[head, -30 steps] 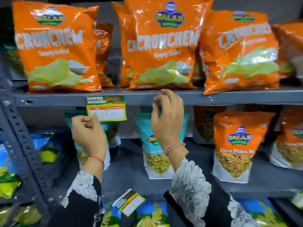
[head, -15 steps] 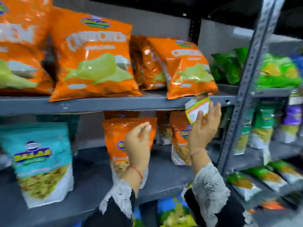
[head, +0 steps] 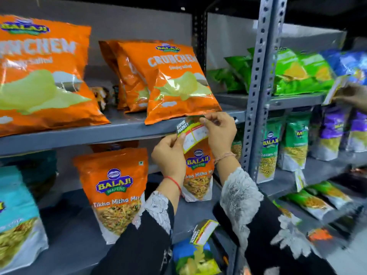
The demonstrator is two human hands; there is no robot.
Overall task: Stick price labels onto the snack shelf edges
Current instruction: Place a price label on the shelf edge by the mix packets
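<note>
A green, yellow and white price label [head: 191, 133] marked "Super Market" is held tilted against the front edge of the grey upper shelf [head: 99, 133]. My left hand [head: 168, 155] pinches its lower left corner from below. My right hand [head: 219, 132] pinches its upper right edge. The label sits just under an orange Crunchem chip bag [head: 174, 82]. Another label [head: 202, 231] hangs on the lower shelf edge between my forearms.
Orange Balaji mix pouches [head: 117, 193] stand on the shelf below. A perforated grey upright post [head: 258, 86] divides the racks. Green and purple snack bags [head: 301, 74] fill the right rack, where another person's hand [head: 351, 96] holds a label at the shelf edge.
The view swung right from the shelf section where one label is stuck. My right hand brought a label to the shelf edge near the post, and my left hand has now joined it on the label.
</note>
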